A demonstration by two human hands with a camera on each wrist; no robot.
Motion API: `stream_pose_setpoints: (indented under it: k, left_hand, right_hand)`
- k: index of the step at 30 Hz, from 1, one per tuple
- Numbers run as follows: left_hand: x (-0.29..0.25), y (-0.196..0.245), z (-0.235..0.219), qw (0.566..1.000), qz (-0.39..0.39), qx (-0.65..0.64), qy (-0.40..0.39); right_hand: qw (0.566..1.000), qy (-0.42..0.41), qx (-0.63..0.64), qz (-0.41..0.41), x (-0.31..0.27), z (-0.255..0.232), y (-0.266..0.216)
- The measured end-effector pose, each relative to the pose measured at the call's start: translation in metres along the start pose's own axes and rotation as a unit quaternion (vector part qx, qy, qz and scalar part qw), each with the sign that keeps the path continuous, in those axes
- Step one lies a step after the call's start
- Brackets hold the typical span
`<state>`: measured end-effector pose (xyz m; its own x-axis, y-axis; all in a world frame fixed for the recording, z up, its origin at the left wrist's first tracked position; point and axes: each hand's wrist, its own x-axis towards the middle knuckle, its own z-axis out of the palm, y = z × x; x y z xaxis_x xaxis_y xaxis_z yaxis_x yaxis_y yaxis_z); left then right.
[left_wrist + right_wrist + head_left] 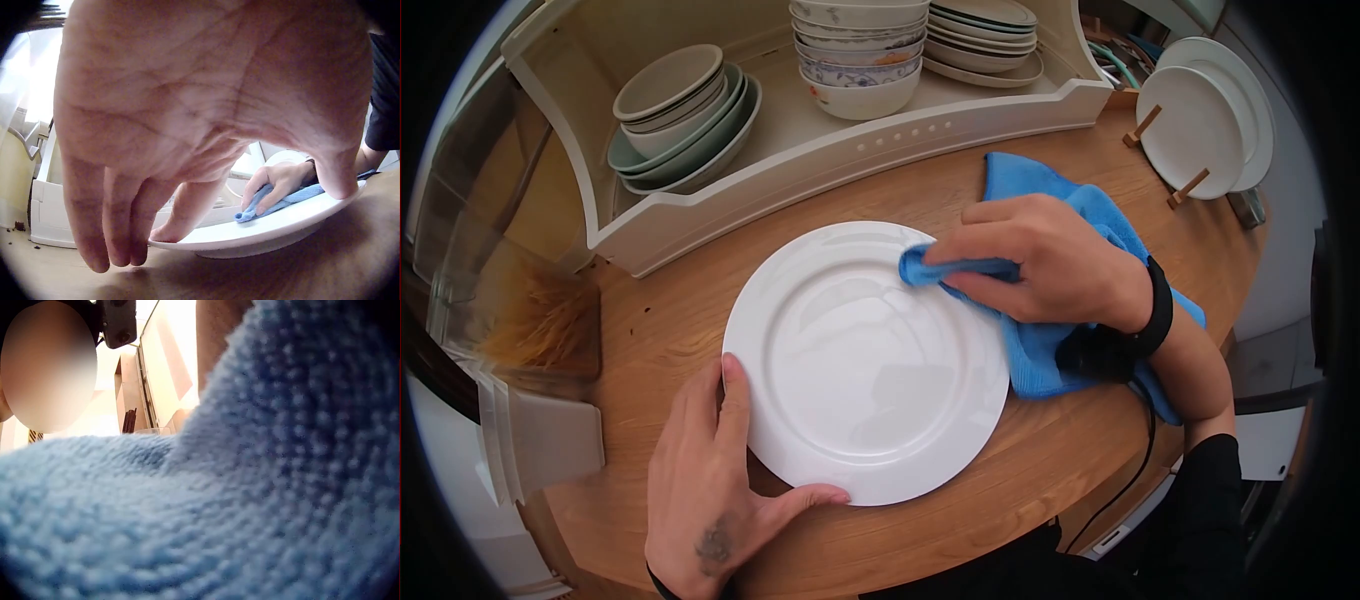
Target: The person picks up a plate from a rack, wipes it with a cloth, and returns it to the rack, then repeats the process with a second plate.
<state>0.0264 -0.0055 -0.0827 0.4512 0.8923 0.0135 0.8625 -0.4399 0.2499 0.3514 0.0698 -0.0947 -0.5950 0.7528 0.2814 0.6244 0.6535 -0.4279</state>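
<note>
A white plate (860,350) lies on the wooden table, seen edge-on in the left wrist view (262,234). The left hand (710,490) spans its lower left rim, with thumb and index finger touching the edge and the other fingers straight, their tips by the tabletop. On the plate's upper right rim, the right hand (1050,260) pinches a folded part of a blue cloth (1035,350); the rest of the cloth spreads under the wrist onto the table. Blue fabric (187,519) fills most of the right wrist view and hides the right fingers there.
Behind the plate stands a cream rack (840,150) with stacked bowls (860,60) and plates (985,40). White plates (1195,130) lean in a wooden holder at the back right. A clear container (530,310) stands at the left, and a black cable (1145,440) hangs near the right forearm.
</note>
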Motion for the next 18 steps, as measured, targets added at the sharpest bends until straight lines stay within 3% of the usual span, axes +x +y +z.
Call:
stream_pose_setpoints:
  k: [6,9,13,18]
  left_hand:
    - [0.0,0.002,-0.001,1.0,-0.016,-0.013,-0.001]
    - [-0.001,0.001,-0.001,1.0,-0.017,-0.012,-0.003]
    - [-0.001,-0.001,0.001,0.999,-0.011,-0.032,0.003]
    - [0.0,-0.003,0.002,0.999,-0.005,-0.042,0.005]
  right_hand:
    - [0.976,-0.125,0.176,-0.037,0.002,-0.008,-0.003]
    - [0.965,-0.16,0.207,-0.026,0.002,-0.012,-0.002]
    - [0.963,-0.144,0.227,-0.006,0.0,-0.009,0.003]
    - [0.99,-0.021,0.14,0.005,0.003,-0.003,0.013]
